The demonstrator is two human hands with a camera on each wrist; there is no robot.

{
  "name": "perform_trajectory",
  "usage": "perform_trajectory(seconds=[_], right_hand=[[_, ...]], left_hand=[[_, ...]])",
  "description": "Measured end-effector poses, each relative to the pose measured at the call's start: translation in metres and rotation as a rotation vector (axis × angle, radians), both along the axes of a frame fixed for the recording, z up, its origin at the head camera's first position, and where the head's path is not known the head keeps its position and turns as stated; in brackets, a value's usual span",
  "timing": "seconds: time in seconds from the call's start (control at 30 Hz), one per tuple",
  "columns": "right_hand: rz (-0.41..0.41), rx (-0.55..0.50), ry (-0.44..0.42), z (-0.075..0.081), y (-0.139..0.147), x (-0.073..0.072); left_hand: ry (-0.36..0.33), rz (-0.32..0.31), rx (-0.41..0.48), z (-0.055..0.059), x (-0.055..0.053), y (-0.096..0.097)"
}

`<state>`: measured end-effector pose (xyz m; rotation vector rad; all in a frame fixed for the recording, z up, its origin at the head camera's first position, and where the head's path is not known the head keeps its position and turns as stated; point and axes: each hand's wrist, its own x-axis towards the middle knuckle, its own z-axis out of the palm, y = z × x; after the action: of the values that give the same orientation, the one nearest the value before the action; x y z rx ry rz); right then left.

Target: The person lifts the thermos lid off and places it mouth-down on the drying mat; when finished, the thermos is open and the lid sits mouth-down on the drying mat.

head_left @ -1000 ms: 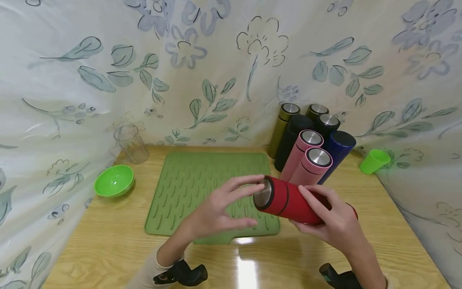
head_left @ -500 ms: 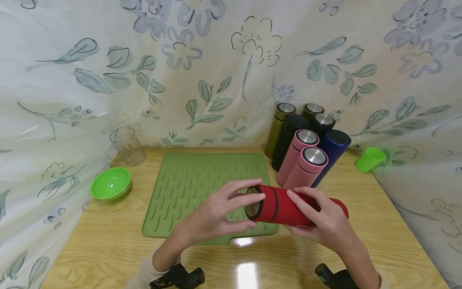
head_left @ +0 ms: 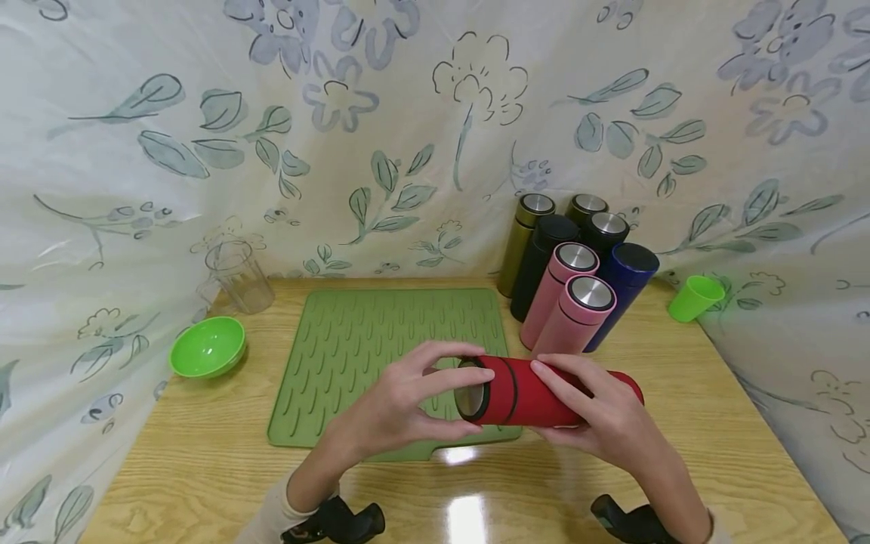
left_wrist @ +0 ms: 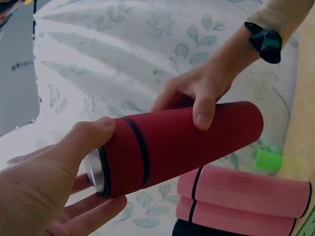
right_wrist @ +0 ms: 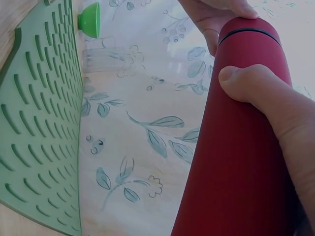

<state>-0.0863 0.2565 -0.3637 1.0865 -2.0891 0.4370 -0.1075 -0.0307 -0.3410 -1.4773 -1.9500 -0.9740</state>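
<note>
A red thermos (head_left: 526, 393) lies nearly level in the air over the right edge of the green mat (head_left: 381, 332), its silver-topped lid (left_wrist: 125, 164) pointing left. My right hand (head_left: 608, 412) grips the body, thumb on one side and fingers on the other. At the lid end, my left hand (head_left: 397, 397) pinches the lid between thumb and fingertips, with the palm apart from the silver top. In the right wrist view a dark ring marks the seam between lid and body, and the left fingers reach round the far end.
Behind the thermos stand several upright bottles: two pink ones (head_left: 574, 321), a blue one (head_left: 625, 283), black ones and an olive one (head_left: 519, 249). A green cup (head_left: 696, 298) is at the right. On the left are a green bowl (head_left: 207, 347) and a clear pitcher (head_left: 241, 283).
The red thermos has shifted left and slightly down in the right hand. My left fingers and thumb have come from beside the lid to close around it.
</note>
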Motion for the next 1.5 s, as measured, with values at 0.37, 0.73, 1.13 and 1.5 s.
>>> perform_trajectory(seconds=[0.37, 0.73, 1.13, 1.5], right_hand=[[-0.013, -0.003, 0.003, -0.0039, -0.0074, -0.0021], [-0.011, -0.005, -0.012, -0.0077, -0.0082, -0.0024], [-0.015, -0.006, -0.02, -0.0078, -0.0092, -0.0039], [-0.034, 0.038, -0.106, -0.0103, -0.0086, -0.003]], left_hand=[[-0.197, 0.036, -0.071, 0.0013, 0.0006, -0.003], [-0.231, 0.012, -0.115, 0.0024, 0.0014, -0.0057], [-0.324, 0.026, -0.115, 0.0025, 0.0014, -0.0069], [-0.362, 0.058, -0.147, 0.0003, 0.0007, -0.0067]])
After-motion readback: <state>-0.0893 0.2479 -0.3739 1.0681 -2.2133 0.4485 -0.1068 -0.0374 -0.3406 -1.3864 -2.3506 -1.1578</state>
